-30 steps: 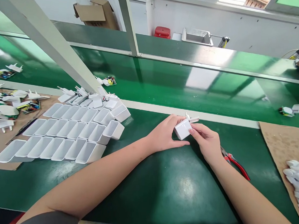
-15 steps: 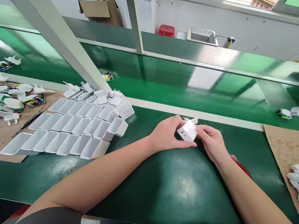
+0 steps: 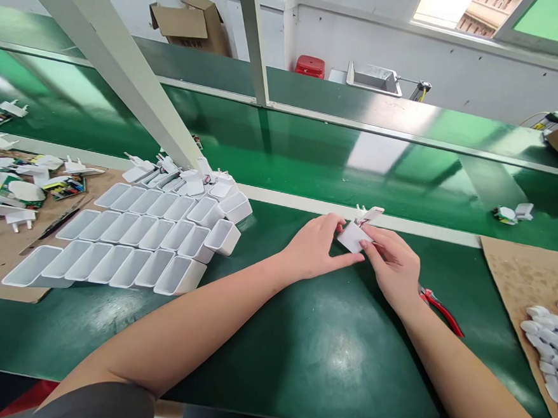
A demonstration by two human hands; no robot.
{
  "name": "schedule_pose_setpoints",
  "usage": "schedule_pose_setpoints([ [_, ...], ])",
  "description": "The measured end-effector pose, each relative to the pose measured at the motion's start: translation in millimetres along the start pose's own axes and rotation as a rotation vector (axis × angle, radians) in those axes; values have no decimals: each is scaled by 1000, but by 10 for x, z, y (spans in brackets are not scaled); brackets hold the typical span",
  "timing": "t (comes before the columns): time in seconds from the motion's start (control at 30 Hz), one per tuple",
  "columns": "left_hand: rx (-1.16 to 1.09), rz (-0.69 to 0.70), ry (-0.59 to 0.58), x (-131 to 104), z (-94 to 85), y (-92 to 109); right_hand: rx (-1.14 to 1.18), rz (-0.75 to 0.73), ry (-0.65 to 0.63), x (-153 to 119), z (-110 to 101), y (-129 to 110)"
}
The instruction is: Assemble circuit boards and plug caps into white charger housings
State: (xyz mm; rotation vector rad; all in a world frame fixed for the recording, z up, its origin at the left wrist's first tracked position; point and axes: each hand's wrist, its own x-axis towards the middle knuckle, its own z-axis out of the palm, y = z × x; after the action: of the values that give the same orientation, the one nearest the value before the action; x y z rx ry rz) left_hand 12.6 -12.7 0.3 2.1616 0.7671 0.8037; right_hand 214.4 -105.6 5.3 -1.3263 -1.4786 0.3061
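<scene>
Casing [image 3: 352, 238] just turned, blank side showing; right grip [image 3: 396, 266] pinching it, left grip [image 3: 312, 244] curved alongside, hold unclear; cover [image 3: 373, 215] tilted, unclosed.

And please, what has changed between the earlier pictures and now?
Between the left hand and right hand, the white plastic charger casing turned, so its ports, visible half a second ago, no longer show. On the glossy green belt, the circuit board with white parts at right moved left. The right hand still holds the casing; the red-handled metal pliers stayed put.
</scene>
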Motion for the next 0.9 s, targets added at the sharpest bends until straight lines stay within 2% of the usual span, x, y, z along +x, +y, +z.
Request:
schedule_pose_setpoints([
  [0.13, -225, -167, 133, 32, -45, -110, -267, -326, 132, 24, -225, -161],
  [0.2, -300, -203, 186, 47, -46, -173, -346, -409, 148, -18, -284, -156],
  [0.23, -321, -204, 204, 54, -41, -197, -367, -416, 103, -51, -288, -129],
  [0.3, -355, -195, 237, 66, -28, -223, -375, -402, -123, -124, -259, -47],
  [0.37, -388, -202, 270, 77, -17, -223, -372, -373, -264, -192, -212, 35],
  [0.53, -431, -229, 282, 98, -17, -193, -376, -333, -246, -291, -138, 103],
  [0.7, -455, -232, 301, 100, -28, -202, -335, -386, -217, -232, -149, -53],
  [0.83, -469, -248, 306, 97, -26, -223, -378, -423, -31, -121, -262, -228],
  [0.9, -479, -250, 309, 99, -23, -232, -383, -378, -21, -127, -283, -217],
])
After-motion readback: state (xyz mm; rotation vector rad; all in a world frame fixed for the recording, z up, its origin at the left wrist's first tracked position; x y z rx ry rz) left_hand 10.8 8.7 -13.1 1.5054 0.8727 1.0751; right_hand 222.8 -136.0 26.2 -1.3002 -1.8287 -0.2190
